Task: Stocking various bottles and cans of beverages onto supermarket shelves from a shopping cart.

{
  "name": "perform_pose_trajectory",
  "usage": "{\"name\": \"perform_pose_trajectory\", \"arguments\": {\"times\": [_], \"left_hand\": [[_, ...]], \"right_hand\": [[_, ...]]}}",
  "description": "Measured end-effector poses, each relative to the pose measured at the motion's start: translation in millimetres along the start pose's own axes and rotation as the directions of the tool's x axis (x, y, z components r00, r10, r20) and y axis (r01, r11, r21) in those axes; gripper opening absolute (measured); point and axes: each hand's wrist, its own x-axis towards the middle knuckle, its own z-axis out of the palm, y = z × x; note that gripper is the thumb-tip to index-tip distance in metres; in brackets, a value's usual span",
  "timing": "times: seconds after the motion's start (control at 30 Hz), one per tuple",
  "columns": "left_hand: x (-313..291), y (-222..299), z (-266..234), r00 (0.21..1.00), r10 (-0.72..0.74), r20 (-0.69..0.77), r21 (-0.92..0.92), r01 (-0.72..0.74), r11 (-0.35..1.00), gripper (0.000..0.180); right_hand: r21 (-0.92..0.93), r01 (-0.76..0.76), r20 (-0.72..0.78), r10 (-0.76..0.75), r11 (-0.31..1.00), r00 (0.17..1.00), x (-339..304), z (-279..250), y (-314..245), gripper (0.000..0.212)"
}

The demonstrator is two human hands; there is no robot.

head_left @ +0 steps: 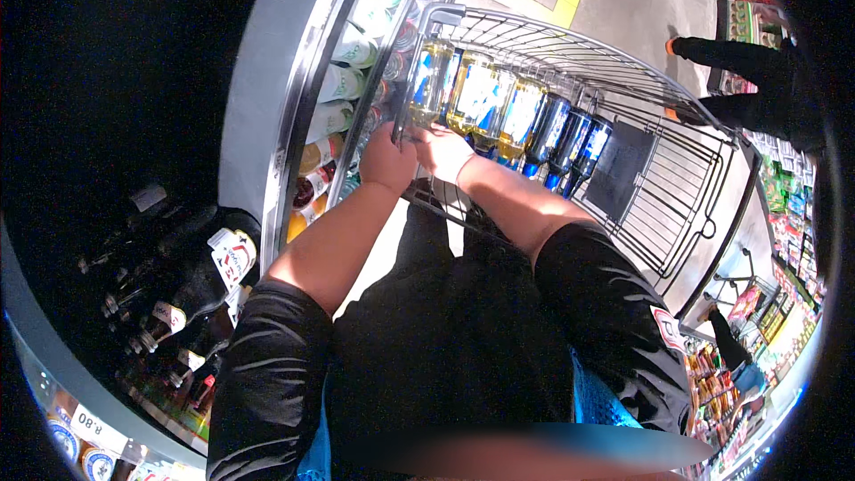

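Note:
A wire shopping cart (681, 230) stands before me with a row of bottles inside. Some are clear glass bottles of pale yellow drink with blue and white labels (472, 96); beside them stand several dark blue bottles (570, 135). My left hand (388, 158) is closed at the cart's near left corner, around its metal rim. Close against it, my right hand (443, 151) has its fingers bent inward, just below the leftmost yellow bottle (431, 78). What those right fingers grip is hidden.
Refrigerated shelves of drink bottles (343, 85) run along the left, past a grey cabinet edge (258, 62). Dark bottles (191, 303) sit lower left. A person in dark trousers (748, 80) stands beyond the cart; another person (739, 356) is lower right, among stocked shelves (712, 383).

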Motion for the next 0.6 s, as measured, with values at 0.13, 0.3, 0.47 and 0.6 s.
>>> {"name": "perform_pose_trajectory", "arguments": {"times": [0.13,0.3,0.47,0.6], "left_hand": [[3,-3,1,0.999,-0.013,0.043,-0.028,0.014,1.0,0.043],[3,0,-2,0.997,0.004,0.079,-0.044,-0.001,0.999,0.042],[0,8,-6,0.99,-0.069,0.126,-0.018,0.072,0.997,0.041],[1,9,-7,0.993,-0.066,0.098,-0.012,0.068,0.998,0.042]], "right_hand": [[-0.145,0.11,-0.015,-0.113,0.983,0.993,2,7,2,0.048],[0.147,-0.109,-0.066,0.12,0.983,0.991,-5,-1,-8,0.047],[0.578,-0.331,-0.296,0.569,0.746,0.767,-8,-1,-33,0.031],[0.787,-0.574,0.076,0.887,0.228,0.456,26,13,-32,0.053]]}}
